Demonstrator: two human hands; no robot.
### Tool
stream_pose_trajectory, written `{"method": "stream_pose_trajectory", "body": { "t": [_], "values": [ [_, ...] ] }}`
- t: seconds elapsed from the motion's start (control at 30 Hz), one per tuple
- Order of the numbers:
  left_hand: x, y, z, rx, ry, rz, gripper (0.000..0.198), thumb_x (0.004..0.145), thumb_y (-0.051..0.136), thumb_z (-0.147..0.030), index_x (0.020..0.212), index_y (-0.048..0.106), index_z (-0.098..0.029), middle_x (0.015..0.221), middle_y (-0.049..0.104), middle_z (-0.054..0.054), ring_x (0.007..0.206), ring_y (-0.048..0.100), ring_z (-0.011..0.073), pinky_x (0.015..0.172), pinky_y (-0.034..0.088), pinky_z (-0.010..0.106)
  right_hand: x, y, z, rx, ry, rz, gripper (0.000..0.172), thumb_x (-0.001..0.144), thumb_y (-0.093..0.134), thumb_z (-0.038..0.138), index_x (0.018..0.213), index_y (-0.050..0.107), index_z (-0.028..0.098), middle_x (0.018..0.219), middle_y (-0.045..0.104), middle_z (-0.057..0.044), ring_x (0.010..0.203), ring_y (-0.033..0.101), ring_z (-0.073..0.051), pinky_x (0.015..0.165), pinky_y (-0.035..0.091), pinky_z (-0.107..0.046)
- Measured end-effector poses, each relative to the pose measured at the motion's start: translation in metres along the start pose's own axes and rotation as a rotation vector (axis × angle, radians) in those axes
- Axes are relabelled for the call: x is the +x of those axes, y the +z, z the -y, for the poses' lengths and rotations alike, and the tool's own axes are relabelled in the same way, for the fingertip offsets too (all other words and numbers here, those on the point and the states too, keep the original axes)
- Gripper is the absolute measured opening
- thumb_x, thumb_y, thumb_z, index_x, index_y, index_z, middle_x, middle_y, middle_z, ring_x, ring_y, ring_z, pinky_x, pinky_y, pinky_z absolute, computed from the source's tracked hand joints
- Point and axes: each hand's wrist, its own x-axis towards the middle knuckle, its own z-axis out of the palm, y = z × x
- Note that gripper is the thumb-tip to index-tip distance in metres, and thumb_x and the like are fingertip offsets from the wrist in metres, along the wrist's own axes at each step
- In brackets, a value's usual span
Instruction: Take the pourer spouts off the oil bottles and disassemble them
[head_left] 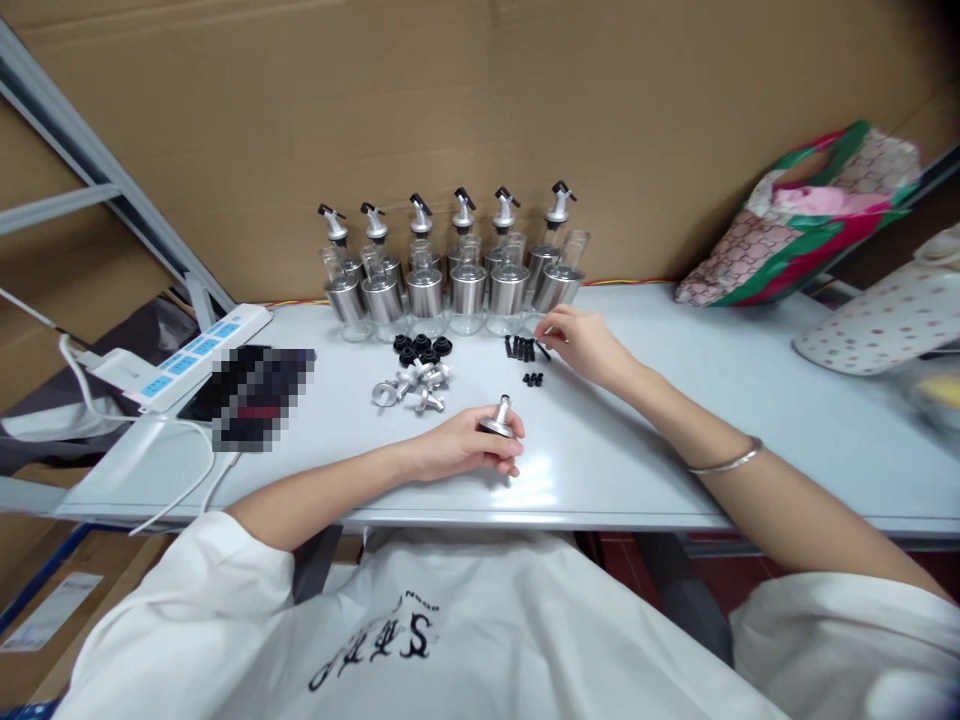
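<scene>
My left hand (469, 445) is closed around a silver pourer spout (497, 418) with a dark base, its narrow end pointing up. Over the row of small black levers (519, 348), my right hand (574, 340) has its fingers pinched at the rightmost black lever (541, 351). Several tiny black caps (533, 380) lie just below that row. Left of them are loose silver spout parts (416, 385) and a cluster of black stoppers (422, 350). Behind stand glass bottles with steel sleeves (468, 290); those in the back row carry silver and black pourers (463, 207).
On the left a white power strip (199, 355) lies by a blurred dark device (255, 400) and white cables (202, 450). A patterned bag (795, 230) and a dotted white item (862, 320) are at right. A cardboard wall (480, 110) closes the back of the white table (675, 440).
</scene>
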Motion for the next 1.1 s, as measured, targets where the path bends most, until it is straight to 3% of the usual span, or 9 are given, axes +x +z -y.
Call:
{"method": "stream_pose_trajectory", "body": {
  "t": [0.13, 0.3, 0.43, 0.7, 0.9, 1.1],
  "values": [
    [0.0, 0.0, 0.0, -0.002, 0.001, 0.004, 0.032, 0.064, 0.078, -0.023, 0.081, 0.052, -0.015, 0.055, 0.054, -0.006, 0.054, 0.051, 0.0065, 0.075, 0.046, 0.031, 0.0, -0.001, 0.002, -0.042, 0.07, 0.046, 0.014, 0.075, 0.049, 0.012, 0.074, 0.063, 0.016, 0.068, 0.063, -0.005, 0.063, 0.058, -0.017, 0.065, 0.044, -0.026],
    [0.0, 0.0, 0.0, 0.009, 0.007, 0.005, 0.03, 0.065, 0.077, -0.021, 0.081, 0.052, -0.015, 0.055, 0.054, -0.006, 0.054, 0.052, 0.0068, 0.074, 0.046, 0.032, -0.001, -0.004, -0.009, -0.24, 0.159, 0.135, 0.019, 0.079, 0.05, 0.015, 0.08, 0.068, 0.015, 0.075, 0.07, -0.009, 0.068, 0.062, -0.02, 0.066, 0.042, -0.028],
    [0.0, 0.0, 0.0, 0.003, 0.001, 0.006, 0.028, 0.065, 0.076, -0.02, 0.081, 0.053, -0.015, 0.055, 0.054, -0.006, 0.053, 0.051, 0.0066, 0.074, 0.046, 0.032, -0.002, 0.001, -0.017, -0.271, 0.174, 0.212, 0.018, 0.075, 0.053, 0.014, 0.08, 0.07, 0.017, 0.07, 0.069, -0.006, 0.065, 0.062, -0.02, 0.065, 0.043, -0.027],
    [0.0, 0.0, 0.0, 0.006, 0.003, 0.003, 0.029, 0.066, 0.076, -0.021, 0.081, 0.053, -0.015, 0.055, 0.054, -0.006, 0.054, 0.051, 0.0066, 0.074, 0.047, 0.032, -0.005, 0.011, -0.013, -0.214, 0.04, 0.164, 0.019, 0.072, 0.052, 0.01, 0.073, 0.069, 0.019, 0.064, 0.068, -0.003, 0.057, 0.059, -0.017, 0.059, 0.042, -0.027],
    [0.0, 0.0, 0.0, 0.003, 0.004, 0.011, 0.029, 0.067, 0.076, -0.025, 0.08, 0.052, -0.014, 0.055, 0.051, -0.007, 0.054, 0.052, 0.0068, 0.074, 0.047, 0.031, -0.004, 0.007, -0.007, -0.188, 0.103, 0.186, 0.021, 0.073, 0.051, 0.012, 0.079, 0.071, 0.017, 0.071, 0.07, -0.005, 0.063, 0.062, -0.019, 0.063, 0.046, -0.028],
    [0.0, 0.002, -0.001, -0.024, 0.021, 0.011, 0.033, 0.073, 0.072, -0.039, 0.08, 0.051, -0.014, 0.059, 0.05, -0.006, 0.052, 0.051, 0.0069, 0.072, 0.048, 0.032, -0.002, 0.002, -0.001, -0.066, 0.151, 0.162, 0.024, 0.073, 0.052, 0.011, 0.086, 0.071, 0.016, 0.07, 0.07, -0.002, 0.059, 0.062, -0.016, 0.064, 0.047, -0.027]
  ]
}}
